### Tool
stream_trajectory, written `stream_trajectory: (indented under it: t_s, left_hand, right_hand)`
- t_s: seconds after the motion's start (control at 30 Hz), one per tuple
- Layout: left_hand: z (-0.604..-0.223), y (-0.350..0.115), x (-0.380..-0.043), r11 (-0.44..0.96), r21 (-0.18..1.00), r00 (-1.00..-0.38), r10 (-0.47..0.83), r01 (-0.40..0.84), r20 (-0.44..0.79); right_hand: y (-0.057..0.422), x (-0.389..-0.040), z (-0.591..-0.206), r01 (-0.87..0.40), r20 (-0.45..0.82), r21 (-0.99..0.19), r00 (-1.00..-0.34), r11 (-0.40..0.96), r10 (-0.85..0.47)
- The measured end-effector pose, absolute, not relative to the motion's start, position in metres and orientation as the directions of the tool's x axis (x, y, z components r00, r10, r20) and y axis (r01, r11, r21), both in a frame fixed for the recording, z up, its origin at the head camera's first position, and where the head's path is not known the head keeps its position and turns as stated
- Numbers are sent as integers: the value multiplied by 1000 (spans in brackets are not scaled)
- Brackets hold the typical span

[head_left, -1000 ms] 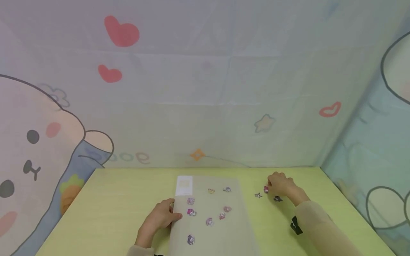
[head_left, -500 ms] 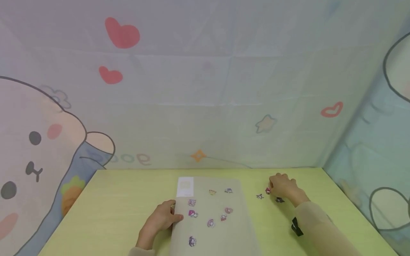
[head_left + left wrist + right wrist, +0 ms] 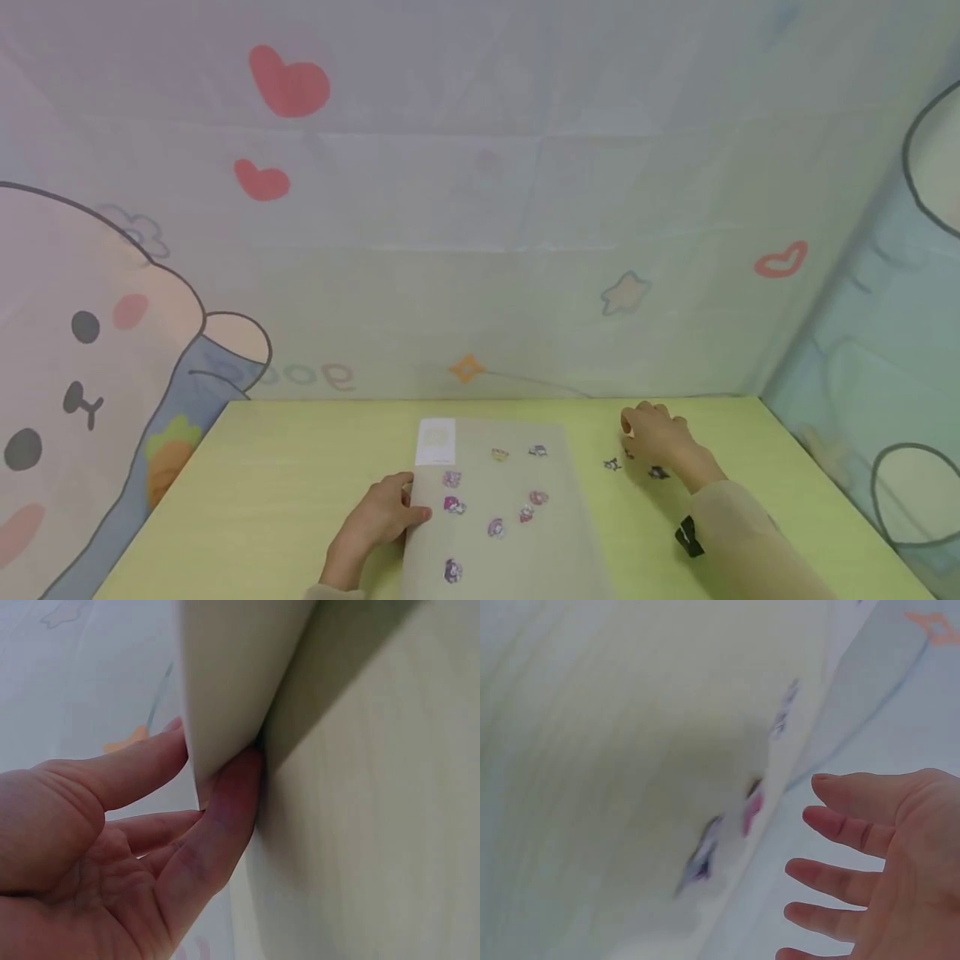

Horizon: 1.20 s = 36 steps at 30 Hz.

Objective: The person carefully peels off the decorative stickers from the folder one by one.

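My left hand [image 3: 382,515] grips the left edge of a large beige sheet [image 3: 540,558], thumb on top. In the left wrist view, its fingers [image 3: 232,795] go under the raised edge of the sheet. Several small cartoon stickers are spread over it, among them a purple one [image 3: 452,571] and a magenta one [image 3: 453,505]. My right hand [image 3: 660,437] hovers over the table's right side with nothing between its fingers, which look loosely extended in the right wrist view. Below it lie a pink sticker [image 3: 752,811], mostly hidden in the head view, and two dark stickers, one left [image 3: 612,464], one right [image 3: 658,472].
The pale yellow table [image 3: 300,467] ends at a cartoon-print curtain [image 3: 450,208] behind and at the right. A white card [image 3: 436,442] lies at the sheet's top left corner. A black strap-like piece [image 3: 689,537] sits by the right sleeve.
My right hand has shifted slightly left and now covers most of the pink sticker in the head view. The left hand keeps its hold on the sheet. The head view has tilted slightly.
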<state>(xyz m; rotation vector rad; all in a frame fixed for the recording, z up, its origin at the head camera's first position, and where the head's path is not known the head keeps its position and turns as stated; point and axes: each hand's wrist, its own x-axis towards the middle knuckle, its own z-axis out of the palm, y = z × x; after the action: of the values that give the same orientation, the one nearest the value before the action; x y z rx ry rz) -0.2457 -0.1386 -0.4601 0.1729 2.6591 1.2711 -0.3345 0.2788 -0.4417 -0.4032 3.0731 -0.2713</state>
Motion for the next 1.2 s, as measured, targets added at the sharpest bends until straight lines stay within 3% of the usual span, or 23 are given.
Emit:
stream_trajectory:
  t_s: [0.53,0.93,1.2]
  left_hand:
    - [-463,-138,-246,616,787,-976,188,27,-114]
    - [-462,-136,-247,640,768,-978,170,15,-122]
    - [-460,-137,-247,631,776,-975,175,7,-133]
  right_hand:
    - [207,-316,-415,-412,131,-278,-911,868,-390]
    - [167,-315,-407,-401,134,-394,-915,827,-380]
    - [161,-301,-404,-316,35,-433,-942,844,-335]
